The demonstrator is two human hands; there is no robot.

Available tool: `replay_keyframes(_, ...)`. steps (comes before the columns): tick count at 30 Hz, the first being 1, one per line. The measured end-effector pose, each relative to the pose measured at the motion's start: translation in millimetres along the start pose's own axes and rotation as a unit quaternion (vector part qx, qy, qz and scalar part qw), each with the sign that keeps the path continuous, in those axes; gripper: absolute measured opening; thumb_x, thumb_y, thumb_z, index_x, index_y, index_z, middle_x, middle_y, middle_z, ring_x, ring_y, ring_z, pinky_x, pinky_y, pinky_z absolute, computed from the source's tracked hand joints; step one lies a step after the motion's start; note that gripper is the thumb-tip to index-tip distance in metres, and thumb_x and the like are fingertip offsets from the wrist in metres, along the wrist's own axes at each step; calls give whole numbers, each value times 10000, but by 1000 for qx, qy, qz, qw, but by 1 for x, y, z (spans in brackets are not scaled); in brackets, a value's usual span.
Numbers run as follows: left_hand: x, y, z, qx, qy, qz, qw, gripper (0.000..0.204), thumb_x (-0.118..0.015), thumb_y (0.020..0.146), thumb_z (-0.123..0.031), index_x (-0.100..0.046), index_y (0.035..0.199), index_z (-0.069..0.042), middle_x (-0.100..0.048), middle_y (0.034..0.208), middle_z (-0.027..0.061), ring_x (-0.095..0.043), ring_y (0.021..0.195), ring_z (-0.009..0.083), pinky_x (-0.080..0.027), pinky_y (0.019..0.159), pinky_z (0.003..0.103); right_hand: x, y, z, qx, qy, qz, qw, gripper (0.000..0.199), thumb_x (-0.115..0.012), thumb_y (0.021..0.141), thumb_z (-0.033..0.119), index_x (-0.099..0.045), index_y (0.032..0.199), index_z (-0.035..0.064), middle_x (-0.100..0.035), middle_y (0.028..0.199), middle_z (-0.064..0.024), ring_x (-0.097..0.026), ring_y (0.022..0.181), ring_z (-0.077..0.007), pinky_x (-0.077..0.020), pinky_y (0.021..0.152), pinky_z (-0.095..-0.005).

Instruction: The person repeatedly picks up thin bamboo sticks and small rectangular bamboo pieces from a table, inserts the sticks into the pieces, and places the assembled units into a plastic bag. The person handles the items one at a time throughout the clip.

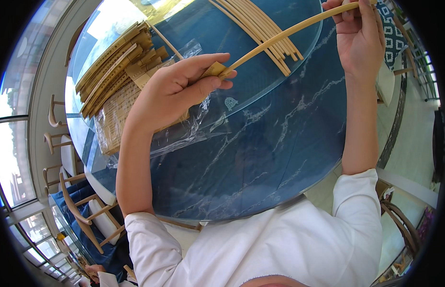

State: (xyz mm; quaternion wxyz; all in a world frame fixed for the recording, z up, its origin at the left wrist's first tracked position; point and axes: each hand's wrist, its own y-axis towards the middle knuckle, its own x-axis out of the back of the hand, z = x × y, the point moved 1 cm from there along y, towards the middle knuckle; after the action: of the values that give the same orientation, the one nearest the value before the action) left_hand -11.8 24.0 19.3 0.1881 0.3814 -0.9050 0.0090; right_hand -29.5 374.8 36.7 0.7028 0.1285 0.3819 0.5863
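Note:
A long, pale wooden stick [289, 32] spans the space between my two hands, above the table. My left hand [167, 95] is closed, pinching a small kraft-brown piece [213, 70], like paper or thin card, around or against the stick's near end. Whether the stick is inside that piece I cannot tell. Up at the right, my right hand [359, 45] grips the stick near its far end. Beyond the stick lies a row of similar wooden sticks [261, 29]. Stacked brown strips [115, 60] lie left of my left hand, partly hidden by it.
Clear plastic wrapping [184, 143] lies under and beside the brown strips. A glass disc [258, 93] rests on the blue, white-veined table [251, 167]. One loose stick [163, 39] lies by the strips. Wooden chairs [81, 210] stand at the left, near tall windows.

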Motion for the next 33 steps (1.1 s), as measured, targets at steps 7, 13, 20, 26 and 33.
replay_keyframes(7,-3,-1,3,-33,54,-46,997,443,-686,1069,-59,-624,1507,-73,-826,1124,142,-801,1080,200,-618,885,298,-15,-5,1,15,-28,-22,999,286,-507,1178,246,-624,965,96,-541,701,-9,-704,800,-197,-590,779,-348)
replay_keyframes(13,-4,-2,-8,14,93,-30,995,468,-635,1063,35,-589,1527,-1,-792,1192,212,-780,1154,258,-637,972,333,0,0,-4,-18,2,21,1000,300,-504,1178,235,-602,936,87,-550,716,-16,-707,803,-205,-600,811,-360)
replay_keyframes(20,-5,-3,-11,17,42,-36,998,461,-637,1062,33,-597,1520,4,-788,1200,213,-774,1166,266,-637,985,339,1,-1,-13,-63,51,14,997,299,-513,1173,233,-601,928,86,-575,741,-30,-714,827,-215,-609,848,-384)
replay_keyframes(26,-8,-4,-9,54,14,-28,998,458,-647,1060,26,-598,1516,20,-782,1211,206,-769,1177,272,-629,1009,345,-3,-1,-12,-55,47,39,997,297,-523,1170,239,-608,930,88,-584,746,-33,-717,836,-210,-603,846,-374)
replay_keyframes(33,-8,-5,-12,68,-36,-35,996,442,-654,1062,13,-615,1503,13,-780,1211,203,-771,1174,280,-629,1011,351,-2,-3,-16,-147,20,2,989,285,-533,1165,234,-628,944,82,-619,759,-40,-752,881,-223,-610,840,-369)
